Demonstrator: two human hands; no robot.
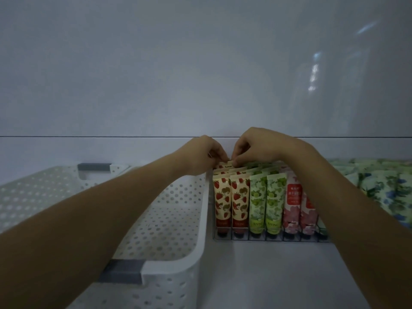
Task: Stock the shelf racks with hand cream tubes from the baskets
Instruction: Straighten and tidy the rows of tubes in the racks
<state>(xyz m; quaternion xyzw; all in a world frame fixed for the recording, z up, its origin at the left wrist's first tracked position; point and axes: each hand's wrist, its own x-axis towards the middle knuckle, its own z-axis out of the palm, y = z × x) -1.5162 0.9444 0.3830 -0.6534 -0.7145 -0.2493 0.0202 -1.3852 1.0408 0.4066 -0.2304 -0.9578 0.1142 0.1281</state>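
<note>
progress: wire rack looking nearly full, white basket showing no tubes | left hand and right hand pinching rear strawberry tube, seating it at rack's back-left

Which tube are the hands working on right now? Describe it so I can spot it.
Find the wire rack right of the white basket. In its leftmost, strawberry-print lanes, it is the rearmost tube, pinched by the left hand and right hand; only its top edge shows.
</note>
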